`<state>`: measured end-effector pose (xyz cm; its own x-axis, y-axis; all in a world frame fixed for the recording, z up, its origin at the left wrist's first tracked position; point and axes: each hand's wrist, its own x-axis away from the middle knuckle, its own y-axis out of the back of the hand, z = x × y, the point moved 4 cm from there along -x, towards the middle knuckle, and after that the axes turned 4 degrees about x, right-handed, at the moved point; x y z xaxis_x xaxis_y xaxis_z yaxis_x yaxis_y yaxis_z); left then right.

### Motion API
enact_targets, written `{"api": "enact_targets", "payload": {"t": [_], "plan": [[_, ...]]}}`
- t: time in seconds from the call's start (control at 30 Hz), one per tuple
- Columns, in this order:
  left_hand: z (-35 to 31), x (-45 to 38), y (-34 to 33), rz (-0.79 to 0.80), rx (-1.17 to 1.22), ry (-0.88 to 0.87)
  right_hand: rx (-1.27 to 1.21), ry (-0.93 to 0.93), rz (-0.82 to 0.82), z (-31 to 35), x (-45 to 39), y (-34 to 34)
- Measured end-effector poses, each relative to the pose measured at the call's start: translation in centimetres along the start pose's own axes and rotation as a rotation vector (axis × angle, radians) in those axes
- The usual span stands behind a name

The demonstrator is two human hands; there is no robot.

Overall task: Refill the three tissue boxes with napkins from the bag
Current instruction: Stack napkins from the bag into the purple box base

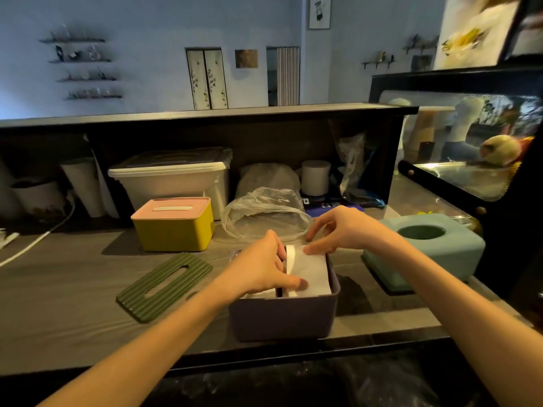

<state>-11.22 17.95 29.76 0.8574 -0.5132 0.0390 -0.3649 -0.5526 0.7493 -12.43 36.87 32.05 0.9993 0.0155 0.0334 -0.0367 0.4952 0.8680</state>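
- Right at the front edge of the dark wood-grain counter [73, 289] sits an open dark purple plastic tissue box [283, 317], with both of the person's hands down in it.
- Left hand [264, 264] has its fingers curled over a stack of white paper napkins [308, 273], thumb pressing on the near end. Looks like it's squaring the pile against the box wall.
- Right hand [338, 230] pinches the far corner of the same stack with bent fingers, so both hands are gripping napkins, not hanging loose.
- The box's ribbed olive-green slotted lid [164, 286] lies flat on the counter just left of it, off and waiting.
- A crumpled clear plastic bag [264, 210] lies right behind the purple box. Can't really tell how much is still inside.
- The yellow tissue box with a pink slotted lid [173, 223] sits back left, lid on. The light blue tissue box with a round opening [426, 248] is off to the right.
- Handling, my guess: napkins are light, soft and floppy, and a stack will fan or slump if grabbed by one corner. Better to hold opposite edges and press down evenly so the sheets stay flat.
- Box itself looks stiff and light, so it might scoot if pushed hard.
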Motion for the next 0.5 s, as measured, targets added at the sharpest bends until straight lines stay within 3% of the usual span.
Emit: {"api": "enact_targets", "payload": {"t": [0.2, 0.37, 0.5], "plan": [[0.2, 0.0, 0.1, -0.054, -0.127, -0.063, 0.163, -0.077, 0.053, 0.1, -1.3, -1.8], [0.4, -0.1, 3.6, -0.130, -0.134, -0.136, 0.124, -0.046, 0.082, 0.2, -1.4, -0.8], [2.4, -2.7, 7.3, -0.323, -0.155, -0.140, -0.011, -0.011, -0.093, -0.7, -3.7, 0.1]]}}
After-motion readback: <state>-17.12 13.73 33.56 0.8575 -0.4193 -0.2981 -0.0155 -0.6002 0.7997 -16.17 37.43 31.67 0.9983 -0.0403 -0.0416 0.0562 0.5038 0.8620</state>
